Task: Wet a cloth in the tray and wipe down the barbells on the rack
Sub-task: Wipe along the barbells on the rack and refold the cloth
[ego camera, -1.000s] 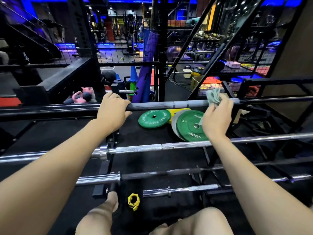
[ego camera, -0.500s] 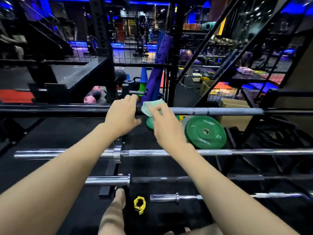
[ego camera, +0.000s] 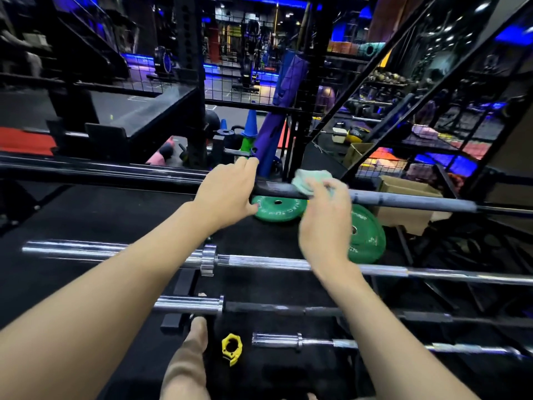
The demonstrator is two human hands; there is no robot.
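A dark barbell (ego camera: 403, 201) lies across the top of the rack. My left hand (ego camera: 227, 192) grips its thick black sleeve, fingers curled over the top. Just to the right, my right hand (ego camera: 326, 217) presses a pale green cloth (ego camera: 310, 180) onto the bar's shaft, fingers wrapped over the cloth. Below lie a chrome barbell (ego camera: 274, 262), a black-shafted barbell (ego camera: 288, 308) and a short chrome bar (ego camera: 317, 342). No tray is in view.
Green weight plates (ego camera: 277, 210) (ego camera: 367, 241) lie on the black floor behind the bars. A yellow collar clamp (ego camera: 231, 347) sits by my knee. A cardboard box (ego camera: 409, 203) stands at the right. Black rack uprights (ego camera: 302, 111) and mesh rise behind.
My right hand slid the cloth left along the top bar from far right to beside my left hand, then a little back to the right. My left hand kept its grip.
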